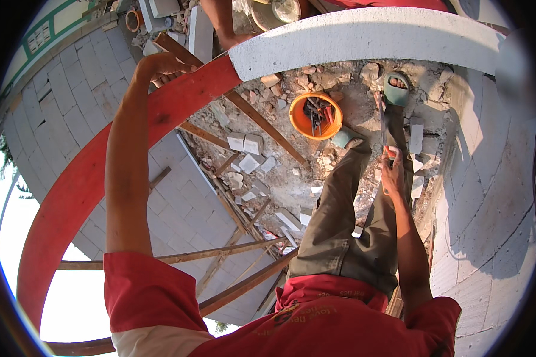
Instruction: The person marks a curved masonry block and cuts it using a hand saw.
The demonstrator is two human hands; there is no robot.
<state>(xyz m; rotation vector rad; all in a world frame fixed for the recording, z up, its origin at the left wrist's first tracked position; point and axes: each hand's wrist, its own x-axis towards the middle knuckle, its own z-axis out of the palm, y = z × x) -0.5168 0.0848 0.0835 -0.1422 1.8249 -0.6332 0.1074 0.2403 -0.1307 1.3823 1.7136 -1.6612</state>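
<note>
My left arm reaches up and forward. My left hand [165,66] is curled over the far edge of a long curved red board [131,128], beside a brown wooden beam [178,50]. Low on the right, my right hand [392,174] is closed around the orange-red handle of a slim metal tool [382,116]. Its shaft points away from me, past my right leg toward my sandal; its exact kind is unclear. The red board meets the end of a curved pale grey block wall [363,37].
Another person's hand [237,40] rests by that joint. An orange bucket [299,121] of tools stands on rubble near my sandals [396,89]. Wooden props [262,128] slant beneath the red board. Broken blocks [251,162] lie about. A grey block wall [482,196] rises at right.
</note>
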